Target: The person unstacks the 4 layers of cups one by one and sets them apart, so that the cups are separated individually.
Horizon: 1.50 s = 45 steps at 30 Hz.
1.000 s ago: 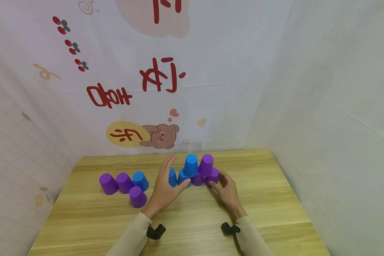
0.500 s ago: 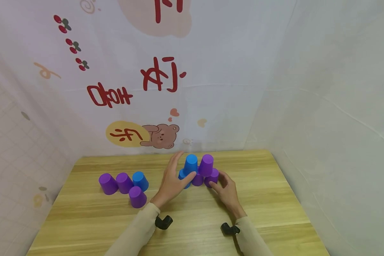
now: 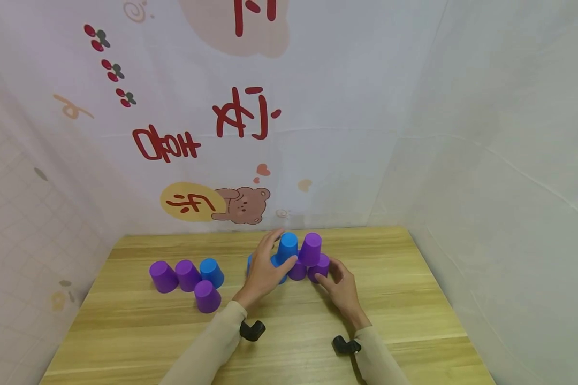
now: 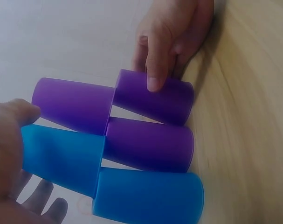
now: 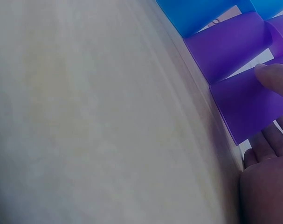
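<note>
Upside-down plastic cups form a two-tier stack at the back of the table. My left hand point(image 3: 264, 271) is around the upper blue cup point(image 3: 288, 245), thumb in front and fingers behind. An upper purple cup point(image 3: 311, 249) stands right beside it. My right hand point(image 3: 343, 287) holds the lower right purple cup point(image 5: 251, 100), its thumb on the near side. Between the bottom end cups are another purple cup point(image 4: 150, 144) and a lower blue cup point(image 4: 148, 196). A further blue cup point(image 3: 249, 263) shows only in part behind my left hand.
On the table's left stand two purple cups point(image 3: 187, 275) and a blue cup point(image 3: 212, 272) in a row. One more purple cup point(image 3: 207, 297) stands in front of them. A printed white curtain point(image 3: 337, 176) hangs behind the wooden table point(image 3: 289, 342).
My left hand has moved right, from beside the stack to around the upper blue cup. My right hand stays at the lower right purple cup. The cups have kept their places.
</note>
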Available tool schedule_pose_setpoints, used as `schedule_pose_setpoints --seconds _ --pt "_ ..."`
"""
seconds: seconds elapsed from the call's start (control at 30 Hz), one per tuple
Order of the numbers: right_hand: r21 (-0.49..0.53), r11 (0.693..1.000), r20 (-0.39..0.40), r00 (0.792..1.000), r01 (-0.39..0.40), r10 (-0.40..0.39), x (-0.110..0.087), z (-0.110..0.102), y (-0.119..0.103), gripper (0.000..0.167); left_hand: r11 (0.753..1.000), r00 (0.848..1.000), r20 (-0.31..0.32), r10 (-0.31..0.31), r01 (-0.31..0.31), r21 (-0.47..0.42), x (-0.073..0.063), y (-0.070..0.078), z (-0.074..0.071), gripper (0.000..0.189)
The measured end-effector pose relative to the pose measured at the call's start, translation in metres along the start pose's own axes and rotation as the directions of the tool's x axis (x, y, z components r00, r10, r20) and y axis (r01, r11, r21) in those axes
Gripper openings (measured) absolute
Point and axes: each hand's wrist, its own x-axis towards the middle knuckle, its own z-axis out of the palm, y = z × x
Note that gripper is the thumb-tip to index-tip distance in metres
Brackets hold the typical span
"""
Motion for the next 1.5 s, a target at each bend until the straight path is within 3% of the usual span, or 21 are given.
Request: schedule_pose_setpoints --seconds 0.13,0.4,0.6,0.9,1.17,1.5 --pt "-0.005 1.0 0.003 1.0 -0.003 0.003 0.0 0.0 0.0 0.06 1.0 1.0 0.001 -0.03 0.03 -0.004 0.001 -0.001 0.002 0.066" --pt "-0.011 1.0 0.0 1.0 -0.007 0.007 0.001 0.001 -0.002 0.061 0.999 0.999 -0.03 0.04 -0.041 -0.026 0.003 -0.002 0.003 0.056" --pt "-0.016 1.0 0.006 1.0 -0.006 0.006 0.001 0.001 -0.003 0.062 0.998 0.999 -0.025 0.036 -0.037 -0.058 0.003 -0.003 0.002 0.057" --pt "-0.001 1.0 0.001 1.0 0.002 -0.002 0.002 0.002 -0.001 0.061 0.997 0.996 -0.053 0.069 -0.07 -0.023 0.002 0.006 -0.003 0.055" --pt "0.009 1.0 -0.003 1.0 0.022 -0.022 0.002 0.002 0.0 0.059 0.991 0.987 -0.091 0.131 -0.133 -0.013 -0.008 0.018 -0.014 0.055" --pt "0.009 1.0 -0.007 1.0 0.021 -0.02 0.0 0.001 0.001 0.06 0.991 0.985 -0.118 0.126 -0.131 -0.039 -0.027 0.026 -0.035 0.055"
